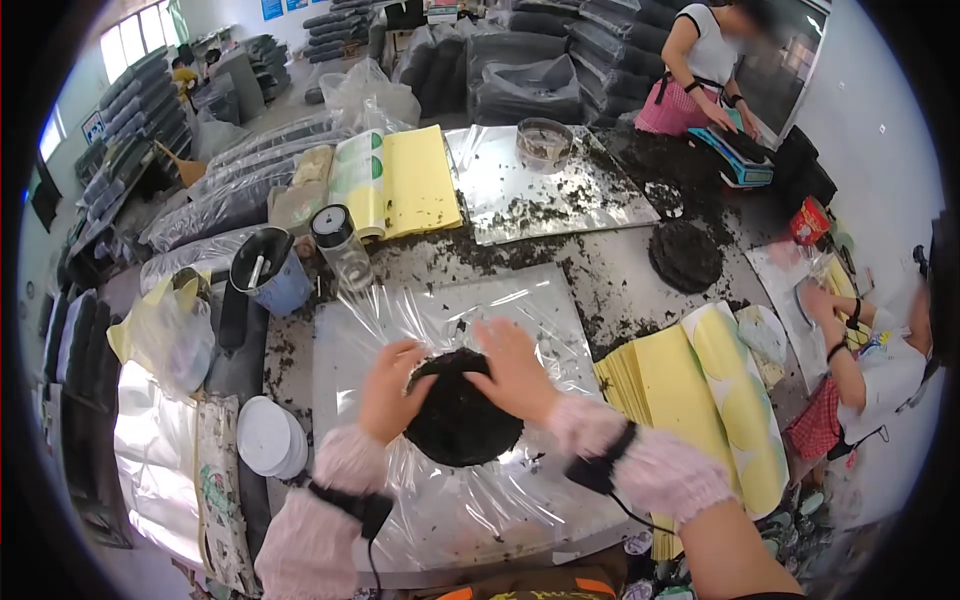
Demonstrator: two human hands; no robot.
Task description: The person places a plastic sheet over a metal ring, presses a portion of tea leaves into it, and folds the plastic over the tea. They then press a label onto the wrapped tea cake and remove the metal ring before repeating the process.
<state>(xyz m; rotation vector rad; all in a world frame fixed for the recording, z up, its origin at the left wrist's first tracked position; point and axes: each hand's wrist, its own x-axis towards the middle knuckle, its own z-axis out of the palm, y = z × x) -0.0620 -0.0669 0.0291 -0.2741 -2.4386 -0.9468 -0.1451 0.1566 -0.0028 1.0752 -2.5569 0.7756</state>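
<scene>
Head view: left hand cups the upper-left rim of the dark round cake, fingers bent onto the edge. Motion blur, so I can't tell if it truly clasps. Right hand lies flat across the upper-right part, fingers spread, resting on it, not clasping. The cake lies flat at the middle of a clear film sheet spread on the table, right in front of the person.

Handling, my guess: pressed leaf matter, stiff as a disc but crumbly at the rim. The loose crumbs all over the table back that up. Looks dense, not feather-light. The surface is rough, not slippery. The film under it looks slick and crinkly, likely to slide or bunch. Best hold: both hands on opposite rims, or a palm flat underneath. Pinching one edge could break bits off.

Outward:
- Black wrist strap with a cable on the right forearm.
- Stack of white discs just left of the film.
- Yellow paper stack just right of it, with printed wrappers beside that.
- Blue cup and clear jar beyond the film's far-left corner.
- Second dark cake well apart, far right.
- Co-worker at the far end of the table.
</scene>
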